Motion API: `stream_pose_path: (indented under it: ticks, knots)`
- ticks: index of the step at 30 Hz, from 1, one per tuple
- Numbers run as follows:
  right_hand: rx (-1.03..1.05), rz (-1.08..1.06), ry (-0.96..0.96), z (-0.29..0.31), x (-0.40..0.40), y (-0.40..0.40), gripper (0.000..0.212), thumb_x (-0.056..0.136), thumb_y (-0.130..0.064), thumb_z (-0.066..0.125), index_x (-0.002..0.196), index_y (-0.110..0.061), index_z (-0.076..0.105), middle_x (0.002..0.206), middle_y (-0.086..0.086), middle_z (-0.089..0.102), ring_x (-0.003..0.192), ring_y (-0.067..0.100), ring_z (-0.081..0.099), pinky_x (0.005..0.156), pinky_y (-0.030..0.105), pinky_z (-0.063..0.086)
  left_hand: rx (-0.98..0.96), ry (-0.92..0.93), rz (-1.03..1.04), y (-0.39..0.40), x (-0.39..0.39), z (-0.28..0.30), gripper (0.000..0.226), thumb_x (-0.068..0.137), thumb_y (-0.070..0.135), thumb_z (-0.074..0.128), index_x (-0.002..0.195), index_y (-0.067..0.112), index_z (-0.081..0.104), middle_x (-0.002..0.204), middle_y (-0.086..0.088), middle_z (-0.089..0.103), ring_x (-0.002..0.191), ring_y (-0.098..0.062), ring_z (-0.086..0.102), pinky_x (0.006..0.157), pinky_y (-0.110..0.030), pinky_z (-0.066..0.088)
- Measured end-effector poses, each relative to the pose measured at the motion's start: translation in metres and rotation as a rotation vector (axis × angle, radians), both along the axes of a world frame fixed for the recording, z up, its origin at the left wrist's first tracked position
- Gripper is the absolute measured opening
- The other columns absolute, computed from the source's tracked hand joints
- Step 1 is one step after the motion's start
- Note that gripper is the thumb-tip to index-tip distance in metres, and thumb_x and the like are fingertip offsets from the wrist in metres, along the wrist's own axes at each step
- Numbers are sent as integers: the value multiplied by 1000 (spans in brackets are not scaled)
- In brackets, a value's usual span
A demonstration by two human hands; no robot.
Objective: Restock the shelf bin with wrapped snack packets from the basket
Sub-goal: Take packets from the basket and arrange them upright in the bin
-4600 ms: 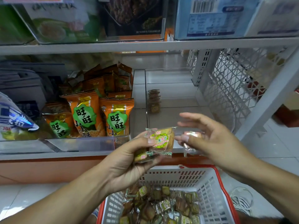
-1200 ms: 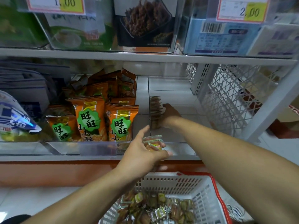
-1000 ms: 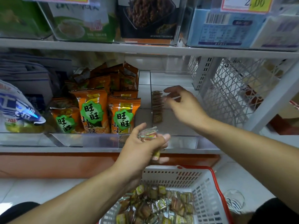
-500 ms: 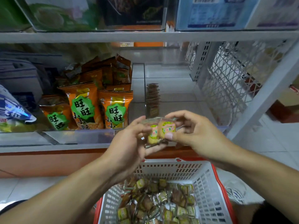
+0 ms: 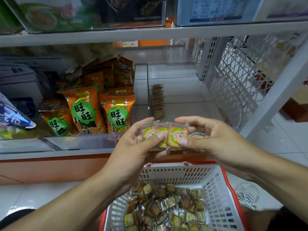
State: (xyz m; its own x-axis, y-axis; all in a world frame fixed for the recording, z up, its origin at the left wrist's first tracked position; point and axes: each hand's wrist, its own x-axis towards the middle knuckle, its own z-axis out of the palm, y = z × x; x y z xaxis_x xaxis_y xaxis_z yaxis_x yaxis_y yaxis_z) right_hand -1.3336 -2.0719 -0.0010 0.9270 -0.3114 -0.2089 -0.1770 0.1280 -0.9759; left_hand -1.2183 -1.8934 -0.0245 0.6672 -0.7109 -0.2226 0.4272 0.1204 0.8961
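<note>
At nine o'clock a blue and white foil bag [image 5: 12, 116] leans at the shelf's edge, its print too blurred to read. Beside it, toward ten o'clock, orange snack bags [image 5: 86, 112] stand upright in a clear bin, each bearing a green badge with the white characters 旺旺 and 小小酥 beneath. At the centre, the left hand [image 5: 133, 147] holds a small fan of clear-wrapped square snack packets [image 5: 150, 134], thumb pressed on their fronts and fingers curled behind; each carries a round yellow and green label whose writing is illegible. The right hand [image 5: 210, 139] pinches the rightmost packet [image 5: 177, 136] between thumb and forefinger. Behind them, at twelve o'clock, a short row of brown packets [image 5: 157, 101] stands on edge against the left wall of the clear plastic shelf bin [image 5: 183, 99]. At six o'clock sits the white slotted plastic basket with a red rim [image 5: 216, 189], holding a heap of matching loose packets [image 5: 166, 207].
</note>
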Motion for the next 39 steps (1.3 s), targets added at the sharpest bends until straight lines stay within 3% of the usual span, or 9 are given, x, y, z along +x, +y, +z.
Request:
stream_pose_path:
  ticks: [6,10,14,19,26,29,32,34,39]
  knots:
    - [-13,122,112,5,-3,2,45,81,-4,76,123,-20,70,107,8,77,94,19,73,79,27,56,33,-15,-111,2,0,-1,63,82,19,84,138,20,56,118,-12,76,98,-23,76,69,-25,60]
    - [-26,88,93,4,-3,8,44,79,3,78,117,-18,72,110,13,76,102,33,73,95,37,57,31,-28,-204,3,-3,-5,68,80,15,80,141,21,50,126,-12,73,115,-28,71,85,-29,59]
    - [-56,-11,39,-3,0,20,49,67,-7,86,112,-20,72,111,15,73,86,23,74,91,36,59,47,-127,-103,-1,-10,-9,54,77,13,81,128,15,63,119,-15,75,115,-33,70,91,-37,61]
    - [287,73,76,-9,3,25,62,68,-17,86,125,-12,64,121,12,72,109,24,71,93,31,57,-43,-137,50,-5,-16,-3,46,82,17,74,127,15,65,120,-17,74,115,-39,69,103,-57,53]
    - [486,95,-95,0,19,21,51,75,1,74,124,-3,60,115,19,71,103,26,70,87,40,59,-24,-288,83,-8,-18,8,52,88,30,77,136,21,58,126,2,73,119,-11,67,100,-21,53]
    - [219,-31,-69,6,37,-1,46,75,4,77,116,-7,59,110,15,72,95,25,72,76,38,62,117,-457,189,-7,-15,7,66,78,46,74,140,36,52,134,24,62,124,12,55,105,-14,46]
    - [-504,-138,122,2,61,-28,43,75,-8,82,110,-18,59,108,8,70,95,25,71,78,41,63,253,-564,176,-9,-9,-1,64,90,38,75,144,50,42,136,42,45,129,17,43,105,-14,34]
    - [-840,-78,236,-6,78,-39,46,72,-32,85,107,-24,58,99,-4,68,89,14,67,74,29,56,311,-565,122,-15,-4,-7,74,91,35,75,148,52,32,124,52,38,125,18,40,99,-12,30]
    - [-1009,144,327,-30,115,-31,25,78,-34,81,88,-29,59,87,-10,63,91,17,65,72,23,45,370,-567,103,-28,6,-17,82,89,24,75,152,46,27,121,45,46,115,25,48,95,-6,35]
